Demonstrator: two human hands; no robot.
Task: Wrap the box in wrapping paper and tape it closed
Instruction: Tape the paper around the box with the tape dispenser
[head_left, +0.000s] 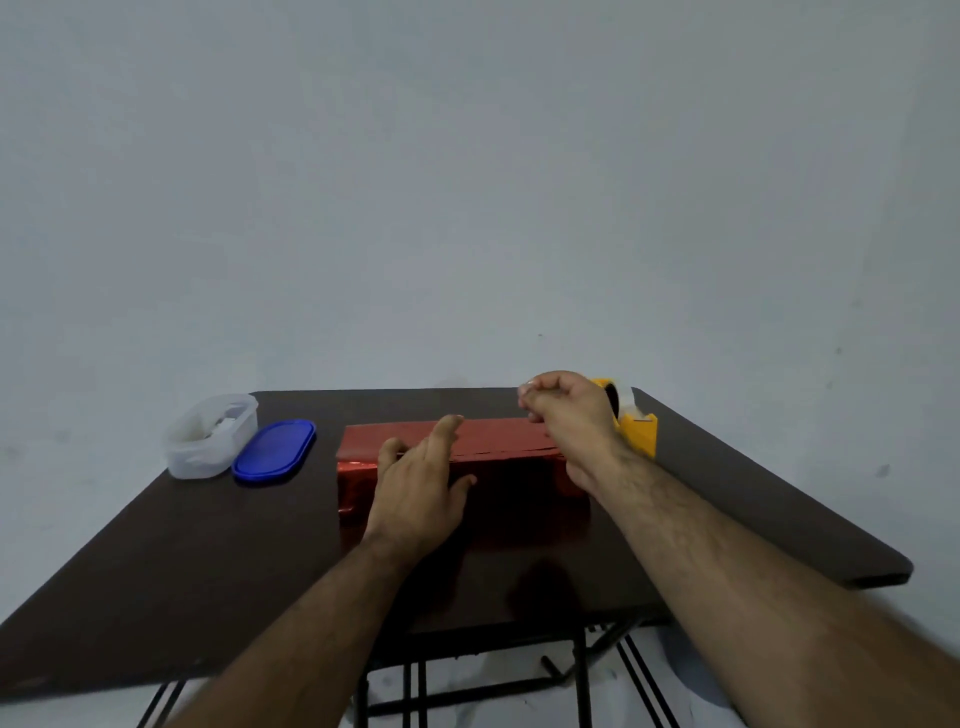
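Centrally, a long box (467, 467) covered in shiny red wrapping paper (498, 441) is lying lengthwise across a dark brown table (208, 545), set toward the far half of the tabletop with its long side facing the viewer. A paper seam is running along the top near the front edge, with one flap overlapping the other. The left hand (421, 483) is resting flat on the box, fingers straight and pressing down on the overlapped paper at the top front edge, the thumb spread out to the right along the front face; it is grasping nothing, only pressing. The right hand (566, 410) is hovering above the right end of the box, fingers curled in and the fingertips gathered together as if pinching something small; whether a piece of tape is sitting between them is too faint to tell. Just behind that hand, at the far right of the table, a yellow tape dispenser (636, 428) is standing, partly hidden by the wrist. On the left side of the table, well apart from the box, a translucent white plastic container (208, 441) is sitting open, and its blue oval lid (274, 451) is lying flat just beside it, toward the box. Both bare forearms are reaching in from the lower edge. Black metal table legs are showing beneath the near edge, and a plain pale wall is filling the upper half of the view.
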